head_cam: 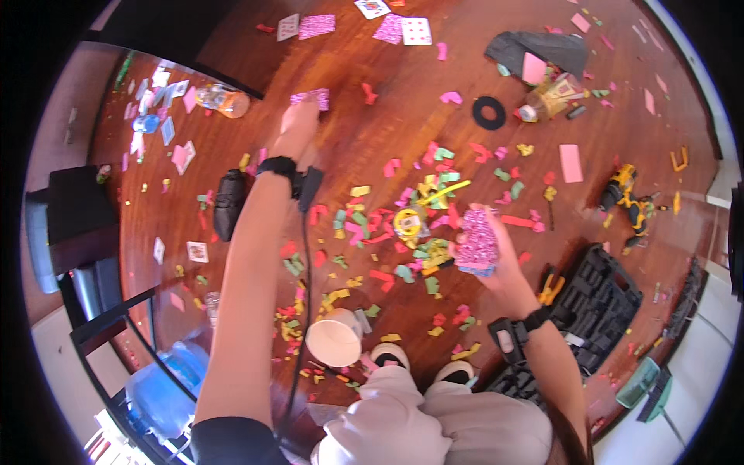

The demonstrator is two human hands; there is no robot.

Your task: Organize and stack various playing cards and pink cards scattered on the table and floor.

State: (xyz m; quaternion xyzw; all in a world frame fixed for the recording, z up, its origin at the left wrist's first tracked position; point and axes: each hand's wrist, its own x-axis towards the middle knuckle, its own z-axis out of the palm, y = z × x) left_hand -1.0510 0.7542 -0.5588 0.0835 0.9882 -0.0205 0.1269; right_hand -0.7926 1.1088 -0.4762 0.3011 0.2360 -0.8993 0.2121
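My left hand point(299, 125) reaches far forward, its fingers pinched at the near edge of a pink glitter-patterned card point(318, 96). Whether that card rests on the wooden floor point(250, 139) is hard to tell. In my right hand point(505, 261) is a thick stack of pink-patterned playing cards point(478, 235), with some blue showing at its bottom end. Beyond my left hand lie a pink-backed card point(317, 27) beside a face-up card point(288, 27). Farther right, another pink-backed card point(388, 29) overlaps a face-up red-pip card point(417, 31).
Colored paper scraps point(378, 221) surround a yellow tape measure point(410, 224). A paper cup point(334, 338) lies near my feet. Nearby are a black pouch point(229, 204), a black ring point(488, 113), bottles point(224, 100), a yellow-black drill point(625, 192) and an open toolbox point(601, 308).
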